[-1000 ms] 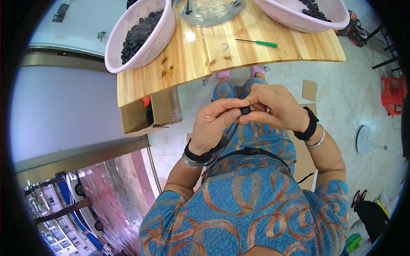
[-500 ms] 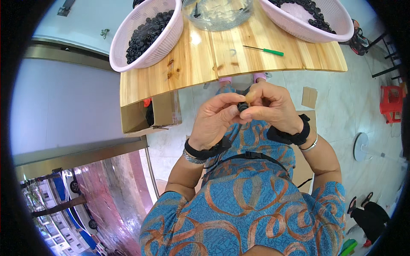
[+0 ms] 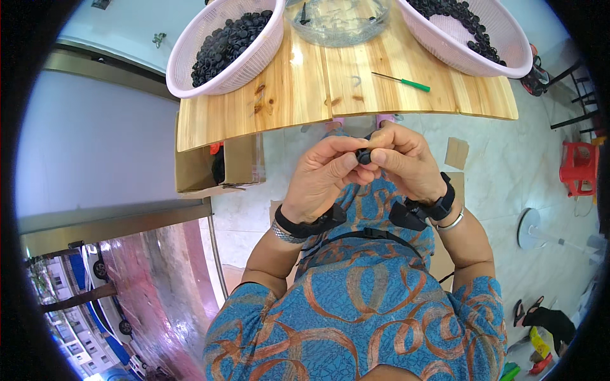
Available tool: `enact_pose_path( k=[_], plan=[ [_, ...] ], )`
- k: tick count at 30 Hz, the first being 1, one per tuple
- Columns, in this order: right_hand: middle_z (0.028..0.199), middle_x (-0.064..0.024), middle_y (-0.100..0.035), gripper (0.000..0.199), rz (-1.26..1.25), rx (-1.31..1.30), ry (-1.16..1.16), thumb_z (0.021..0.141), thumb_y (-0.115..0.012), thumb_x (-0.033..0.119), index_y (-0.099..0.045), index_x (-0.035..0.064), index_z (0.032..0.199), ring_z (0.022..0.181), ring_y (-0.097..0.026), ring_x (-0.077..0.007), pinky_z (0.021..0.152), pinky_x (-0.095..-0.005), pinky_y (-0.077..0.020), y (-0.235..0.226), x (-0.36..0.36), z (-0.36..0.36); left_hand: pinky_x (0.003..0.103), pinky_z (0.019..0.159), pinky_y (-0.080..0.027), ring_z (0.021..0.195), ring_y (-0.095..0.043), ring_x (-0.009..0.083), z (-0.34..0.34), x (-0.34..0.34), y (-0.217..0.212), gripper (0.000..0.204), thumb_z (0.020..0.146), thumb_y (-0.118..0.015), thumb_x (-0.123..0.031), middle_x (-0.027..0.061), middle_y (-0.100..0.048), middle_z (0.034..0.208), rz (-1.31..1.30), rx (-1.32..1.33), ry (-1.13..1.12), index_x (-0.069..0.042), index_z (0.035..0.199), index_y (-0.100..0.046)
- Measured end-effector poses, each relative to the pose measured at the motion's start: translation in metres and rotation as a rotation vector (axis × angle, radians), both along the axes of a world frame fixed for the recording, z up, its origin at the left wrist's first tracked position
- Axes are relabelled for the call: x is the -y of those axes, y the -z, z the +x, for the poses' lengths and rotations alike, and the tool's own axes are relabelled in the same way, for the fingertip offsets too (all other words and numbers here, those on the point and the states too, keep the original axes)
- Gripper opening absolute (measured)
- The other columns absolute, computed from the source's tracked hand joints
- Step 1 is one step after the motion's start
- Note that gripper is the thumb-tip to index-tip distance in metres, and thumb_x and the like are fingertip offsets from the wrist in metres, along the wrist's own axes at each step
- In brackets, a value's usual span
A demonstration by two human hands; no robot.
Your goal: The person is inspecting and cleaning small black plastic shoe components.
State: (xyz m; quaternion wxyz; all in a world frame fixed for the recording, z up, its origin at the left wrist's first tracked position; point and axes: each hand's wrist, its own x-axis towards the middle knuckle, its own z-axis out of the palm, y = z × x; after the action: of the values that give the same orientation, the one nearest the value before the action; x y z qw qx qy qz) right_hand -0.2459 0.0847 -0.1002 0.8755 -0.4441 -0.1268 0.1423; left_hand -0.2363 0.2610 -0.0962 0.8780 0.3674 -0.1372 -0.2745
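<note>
A small round black part [image 3: 363,156] sits pinched between both my hands, just off the near edge of the table. My left hand [image 3: 324,168] grips its left side with thumb and fingertips. From the right, the thumb and fingers of my right hand [image 3: 406,159] close on the same piece. Fingertips cover much of it, so its exact kind does not show. On the wooden table [image 3: 298,95] lies a screwdriver [image 3: 406,83] with a green handle and thin shaft.
A pink basket [image 3: 254,70] heaped with black round parts stands at the table's left. Another pink basket [image 3: 470,60] with similar parts is at the right. Between them is a clear plastic bowl [image 3: 343,35]. Below the table's left end stands a cardboard box [image 3: 248,162].
My right hand has shifted its grip, its thumb now lying over the black part's right side. The view has tilted a little, so the table appears slightly lower.
</note>
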Motion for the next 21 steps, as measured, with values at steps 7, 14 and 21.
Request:
enact_pose_path(
  k=[7,14,21],
  plan=[
    [0.078,-0.0044,-0.061,0.016,0.14,-0.111,-0.059,0.087,-0.056,0.012,-0.057,-0.0004,0.097,0.064,-0.052,-0.0056,0.058,-0.0204,-0.0443,-0.001,-0.006,0.002,0.029,0.074,-0.053,0.082,-0.063,0.0203,0.002,-0.002,-0.008,0.023,0.09,-0.048,-0.009,0.0123,-0.062,0.094,-0.008,-0.033,-0.046,0.002,0.11,-0.052],
    [0.08,-0.0057,-0.061,0.018,0.109,-0.067,-0.032,0.087,-0.055,0.01,-0.055,-0.0012,0.101,0.062,-0.052,-0.0066,0.057,-0.019,-0.0444,-0.005,-0.013,0.008,0.025,0.067,-0.052,0.076,-0.061,0.0155,0.002,-0.004,-0.015,0.022,0.088,-0.052,-0.007,0.0089,-0.062,0.088,0.142,0.061,-0.166,0.001,0.109,-0.053],
    [0.081,-0.0082,-0.061,0.017,0.311,0.029,-0.082,0.087,-0.055,0.011,-0.055,0.0002,0.1,0.062,-0.052,-0.0078,0.057,-0.0189,-0.0441,0.001,-0.02,0.02,0.024,0.066,-0.051,0.075,-0.06,0.0132,0.005,0.003,-0.027,0.02,0.087,-0.053,-0.005,0.0074,-0.061,0.086,0.207,0.223,-0.287,0.002,0.106,-0.054]
  ],
)
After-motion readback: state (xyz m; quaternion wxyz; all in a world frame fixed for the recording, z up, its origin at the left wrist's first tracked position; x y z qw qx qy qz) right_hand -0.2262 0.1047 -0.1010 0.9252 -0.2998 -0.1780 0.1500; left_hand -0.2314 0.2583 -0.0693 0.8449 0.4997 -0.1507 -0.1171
